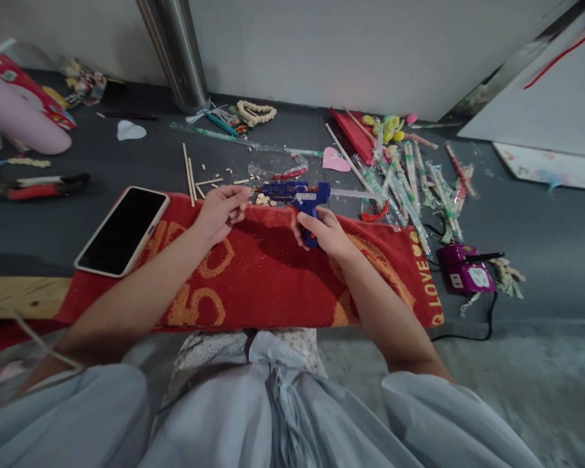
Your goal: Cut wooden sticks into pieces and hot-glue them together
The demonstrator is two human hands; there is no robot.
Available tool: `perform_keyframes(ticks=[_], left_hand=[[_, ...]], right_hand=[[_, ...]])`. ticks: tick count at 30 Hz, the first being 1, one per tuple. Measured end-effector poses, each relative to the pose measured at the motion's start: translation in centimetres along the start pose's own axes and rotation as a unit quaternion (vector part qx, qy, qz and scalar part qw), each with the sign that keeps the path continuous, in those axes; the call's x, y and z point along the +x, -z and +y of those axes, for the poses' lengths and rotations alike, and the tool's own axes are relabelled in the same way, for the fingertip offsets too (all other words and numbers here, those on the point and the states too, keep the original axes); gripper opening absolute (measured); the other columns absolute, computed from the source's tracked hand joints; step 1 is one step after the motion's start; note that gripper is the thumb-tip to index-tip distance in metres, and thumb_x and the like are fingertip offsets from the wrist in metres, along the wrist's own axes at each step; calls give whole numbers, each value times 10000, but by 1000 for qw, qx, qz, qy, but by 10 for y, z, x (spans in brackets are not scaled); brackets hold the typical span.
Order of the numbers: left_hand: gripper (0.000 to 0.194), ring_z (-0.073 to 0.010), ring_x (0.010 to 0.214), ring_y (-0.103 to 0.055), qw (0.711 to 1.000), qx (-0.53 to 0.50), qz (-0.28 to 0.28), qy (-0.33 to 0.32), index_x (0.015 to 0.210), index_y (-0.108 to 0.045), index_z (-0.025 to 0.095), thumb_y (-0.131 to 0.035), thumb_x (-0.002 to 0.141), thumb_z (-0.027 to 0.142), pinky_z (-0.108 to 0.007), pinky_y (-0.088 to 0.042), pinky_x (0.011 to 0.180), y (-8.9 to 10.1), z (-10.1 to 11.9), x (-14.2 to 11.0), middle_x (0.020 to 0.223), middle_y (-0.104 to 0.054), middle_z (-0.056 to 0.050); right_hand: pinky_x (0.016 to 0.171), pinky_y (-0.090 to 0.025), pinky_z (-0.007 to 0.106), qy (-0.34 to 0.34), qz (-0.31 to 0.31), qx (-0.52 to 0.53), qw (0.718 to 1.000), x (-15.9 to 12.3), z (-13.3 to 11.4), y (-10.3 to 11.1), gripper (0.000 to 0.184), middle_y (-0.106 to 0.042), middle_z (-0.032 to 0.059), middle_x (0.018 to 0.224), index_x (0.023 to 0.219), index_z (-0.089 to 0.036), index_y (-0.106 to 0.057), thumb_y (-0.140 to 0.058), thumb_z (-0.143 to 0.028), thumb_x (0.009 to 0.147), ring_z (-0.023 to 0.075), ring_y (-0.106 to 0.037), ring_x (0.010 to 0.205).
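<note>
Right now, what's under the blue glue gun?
Below the blue glue gun I see the red towel, plus pale bits near the gun's front. Whatever lies directly under it and the right hand is covered.

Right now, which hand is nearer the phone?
Left: the left hand is to the right of the phone; the right hand is farther right, gripping the blue glue gun.

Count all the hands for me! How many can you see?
2. The bare left hand is beside the nozzle of the blue plastic glue gun; the bare right hand is wrapped around its handle. No other hands show.
</note>
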State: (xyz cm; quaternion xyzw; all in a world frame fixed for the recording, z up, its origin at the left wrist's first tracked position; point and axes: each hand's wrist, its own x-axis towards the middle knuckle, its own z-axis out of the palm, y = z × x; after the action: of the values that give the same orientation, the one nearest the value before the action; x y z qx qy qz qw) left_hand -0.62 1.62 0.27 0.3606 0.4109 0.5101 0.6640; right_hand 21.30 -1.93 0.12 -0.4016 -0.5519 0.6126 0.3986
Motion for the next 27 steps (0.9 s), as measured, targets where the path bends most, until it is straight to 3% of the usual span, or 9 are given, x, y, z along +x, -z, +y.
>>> perform_keyframes(ticks=[27], left_hand=[[113, -4, 332, -289, 1000, 2, 16, 7, 659, -639, 137, -732, 699, 87, -130, -219, 347, 0, -1, 1, 437, -524, 46]], right_hand=[[366, -424, 168, 2, -18, -21, 1000, 0, 0, 2, 493, -543, -42, 528, 669, -173, -545, -650, -645, 762, 59, -520, 417]])
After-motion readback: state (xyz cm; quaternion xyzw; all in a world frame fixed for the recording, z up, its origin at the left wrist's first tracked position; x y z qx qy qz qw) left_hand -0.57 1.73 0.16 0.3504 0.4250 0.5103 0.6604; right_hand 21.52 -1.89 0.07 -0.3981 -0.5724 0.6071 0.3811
